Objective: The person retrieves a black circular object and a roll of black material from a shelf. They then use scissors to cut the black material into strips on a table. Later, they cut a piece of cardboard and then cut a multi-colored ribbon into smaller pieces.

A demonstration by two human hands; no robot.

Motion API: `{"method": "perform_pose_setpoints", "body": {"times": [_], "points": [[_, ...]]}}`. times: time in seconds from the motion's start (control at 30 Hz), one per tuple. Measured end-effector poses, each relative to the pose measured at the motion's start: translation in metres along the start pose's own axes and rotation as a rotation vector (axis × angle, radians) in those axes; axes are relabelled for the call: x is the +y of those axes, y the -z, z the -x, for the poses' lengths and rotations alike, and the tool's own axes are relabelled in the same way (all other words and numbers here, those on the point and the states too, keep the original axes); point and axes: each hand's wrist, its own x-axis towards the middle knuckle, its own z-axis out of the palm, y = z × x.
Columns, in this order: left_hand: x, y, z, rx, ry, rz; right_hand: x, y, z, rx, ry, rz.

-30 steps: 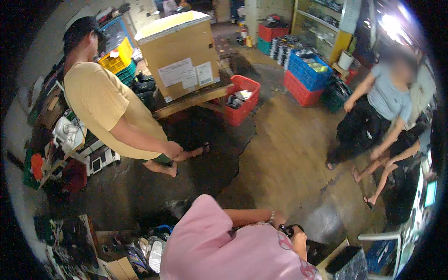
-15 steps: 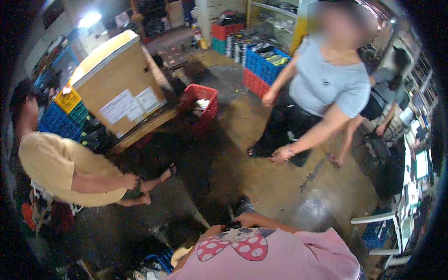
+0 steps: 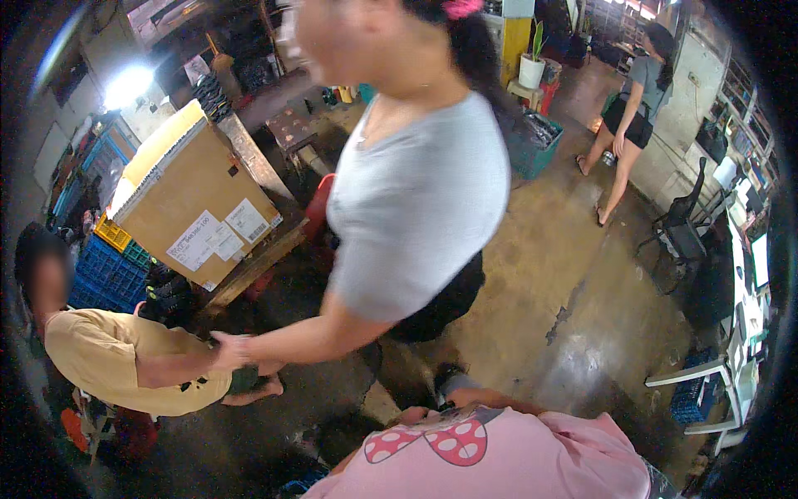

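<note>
Floor (image 3: 532, 283): brown, stained, glossy toward the right.
Carton (image 3: 199, 208): stood on the wooden bench (image 3: 258, 274), labels facing the camera.
Left hand (image 3: 410, 416): near the pink shirt (image 3: 532, 457); fingers mostly hidden, apart or together I could not tell.
Dark thing (image 3: 446, 406): between both hands, small; direction and long axis unclear.
Right hand (image 3: 465, 397): beside it, grip likewise unreadable.
</note>
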Motion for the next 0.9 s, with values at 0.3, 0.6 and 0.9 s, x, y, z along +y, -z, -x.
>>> {"method": "perform_pose_setpoints", "body": {"times": [0.3,0.6,0.9], "points": [[0.049,0.054,-0.138,-0.088,-0.070,-0.187,0.065,0.117,0.048,0.141,-0.054,-0.190],[0.163,0.145,-0.342,0.024,0.043,-0.181,0.208,0.306,0.094,0.172,-0.188,-0.210],[0.179,0.278,-0.515,0.041,0.012,-0.177,0.315,0.474,0.047,0.195,-0.180,-0.249]]}}
